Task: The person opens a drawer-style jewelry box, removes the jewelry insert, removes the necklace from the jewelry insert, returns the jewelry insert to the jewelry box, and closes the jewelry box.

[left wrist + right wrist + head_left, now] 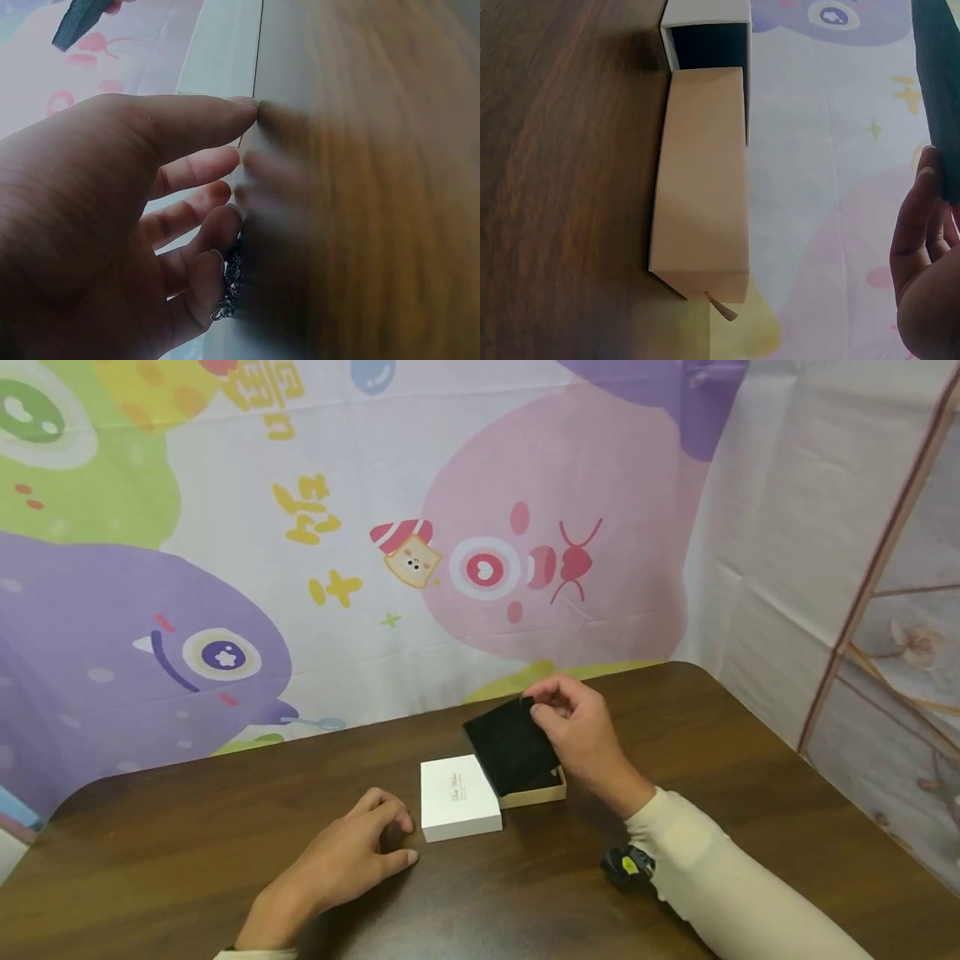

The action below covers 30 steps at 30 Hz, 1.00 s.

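In the head view my right hand [585, 731] pinches a black square pad [513, 745] by its upper right corner, tilted over the box. Beneath it a tan drawer [536, 796] sticks out of a white box sleeve [459, 797] with small print on top. The right wrist view shows the drawer's side [701, 172] and a small ribbon tab [721, 307] at its end. My left hand [345, 847] rests on the table left of the sleeve, fingers loosely bent. By its lower fingertips lies a dark metal chain [231, 281], hidden in the head view.
The brown wooden table [510, 893] has rounded corners at the back. Behind it hangs a cloth [360, 668] with cartoon figures, and another pale cloth [787, 552] hangs on the right. A black device [628, 866] is strapped at my right wrist.
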### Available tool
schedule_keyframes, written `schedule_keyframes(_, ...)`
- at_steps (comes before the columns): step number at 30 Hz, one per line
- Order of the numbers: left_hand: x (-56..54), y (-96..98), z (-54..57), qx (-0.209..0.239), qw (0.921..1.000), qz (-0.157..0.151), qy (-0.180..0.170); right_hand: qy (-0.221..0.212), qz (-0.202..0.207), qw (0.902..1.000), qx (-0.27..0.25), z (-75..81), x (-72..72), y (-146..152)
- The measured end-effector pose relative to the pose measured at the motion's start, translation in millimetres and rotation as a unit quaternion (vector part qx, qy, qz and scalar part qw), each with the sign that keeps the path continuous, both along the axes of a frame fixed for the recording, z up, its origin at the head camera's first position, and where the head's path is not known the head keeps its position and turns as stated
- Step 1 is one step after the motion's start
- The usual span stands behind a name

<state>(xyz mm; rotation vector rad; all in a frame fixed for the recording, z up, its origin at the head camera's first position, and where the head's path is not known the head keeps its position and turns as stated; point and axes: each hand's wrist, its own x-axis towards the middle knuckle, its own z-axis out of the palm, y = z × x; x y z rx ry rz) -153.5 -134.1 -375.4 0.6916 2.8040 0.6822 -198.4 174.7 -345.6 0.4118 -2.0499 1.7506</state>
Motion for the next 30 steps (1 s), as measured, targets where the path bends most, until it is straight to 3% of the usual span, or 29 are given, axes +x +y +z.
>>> schedule_keyframes(8,-0.9,2.3,1.8,0.000,0.9999,0.003,0.010,0.000,-0.019,0.9998,0.002,-1.4,-3.6,0.1)
schedule_keyframes(16,0.3,3.8,0.3,0.001,1.0000,-0.002,0.000,-0.017,-0.025,0.9994,0.017,-7.4,1.5,4.1)
schedule_keyframes(30,-0.4,0.0,-0.5,0.009,0.9999,0.001,0.012,-0.023,-0.074,0.9968,0.020,-10.2,-9.2,8.2)
